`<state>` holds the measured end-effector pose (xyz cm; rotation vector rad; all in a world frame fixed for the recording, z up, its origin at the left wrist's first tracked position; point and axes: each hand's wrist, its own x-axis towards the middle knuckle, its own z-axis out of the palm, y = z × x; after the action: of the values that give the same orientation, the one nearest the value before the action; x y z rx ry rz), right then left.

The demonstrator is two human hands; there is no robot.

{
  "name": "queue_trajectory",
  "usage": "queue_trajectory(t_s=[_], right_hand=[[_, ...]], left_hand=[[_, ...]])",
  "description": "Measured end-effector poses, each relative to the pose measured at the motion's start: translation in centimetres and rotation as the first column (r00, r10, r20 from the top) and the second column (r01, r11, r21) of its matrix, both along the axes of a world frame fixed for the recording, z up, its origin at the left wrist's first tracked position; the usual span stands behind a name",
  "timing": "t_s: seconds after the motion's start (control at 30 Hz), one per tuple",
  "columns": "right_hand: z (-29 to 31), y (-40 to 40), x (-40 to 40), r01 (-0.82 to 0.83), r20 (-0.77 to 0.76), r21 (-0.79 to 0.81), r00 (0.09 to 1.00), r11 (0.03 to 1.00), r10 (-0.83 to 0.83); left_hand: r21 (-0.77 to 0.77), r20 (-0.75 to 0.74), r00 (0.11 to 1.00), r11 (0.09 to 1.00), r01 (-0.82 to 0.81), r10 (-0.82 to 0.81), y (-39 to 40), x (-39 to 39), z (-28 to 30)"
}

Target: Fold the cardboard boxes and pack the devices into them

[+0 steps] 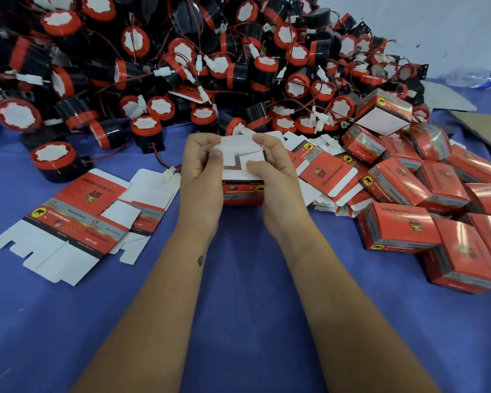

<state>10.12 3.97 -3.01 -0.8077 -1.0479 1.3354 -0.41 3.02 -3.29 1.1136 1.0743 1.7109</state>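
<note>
Box in hand: a small red cardboard box (pixel 243 191) with white inner flaps, printed front face toward the camera, top flaps partly folded in.
Box position: held above the blue table cover (pixel 238 307), centre of view, just in front of the device pile.
Left hand (pixel 200 177): curled round the box's left side, thumb pressing on a white top flap.
Right hand (pixel 278 177): curled round the box's right side, thumb and fingers pinching the top flaps.
Devices (pixel 182 66): black cylinders with red rims, wired, heaped behind.
Flat boxes (pixel 68 219): unfolded, lying left.
Finished boxes (pixel 425 211): closed, piled right.
</note>
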Motion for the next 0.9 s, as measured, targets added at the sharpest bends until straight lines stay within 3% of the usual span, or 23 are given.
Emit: queue_trajectory(t_s=[0.1,0.2,0.43,0.7,0.9], right_hand=[[0.0,-0.1,0.1,0.01,0.021,0.024,1.0,1.0,-0.01],[0.4,-0.1,0.3,-0.007,0.0,-0.049,1.0,0.999,0.007],[0.7,-0.2,1.0,0.048,0.236,0.031,0.97,0.998,-0.054],[0.9,-0.4,1.0,0.042,0.314,0.066,0.948,0.997,-0.06],[1.1,-0.1,1.0,-0.017,0.133,-0.041,0.991,0.999,0.022]], left_hand=[[0.01,0.059,0.997,0.999,0.041,-0.042,-0.1,-0.2,-0.4],[0.002,0.146,0.983,0.994,0.108,-0.107,-0.2,-0.3,-0.7],[0.025,-0.054,0.999,1.0,0.009,-0.007,-0.2,0.1,-0.9],[0.026,-0.033,0.999,1.0,0.001,-0.001,-0.3,-0.2,-0.6],[-0.055,0.123,0.991,0.997,0.057,-0.05,-0.1,-0.4,-0.5]])
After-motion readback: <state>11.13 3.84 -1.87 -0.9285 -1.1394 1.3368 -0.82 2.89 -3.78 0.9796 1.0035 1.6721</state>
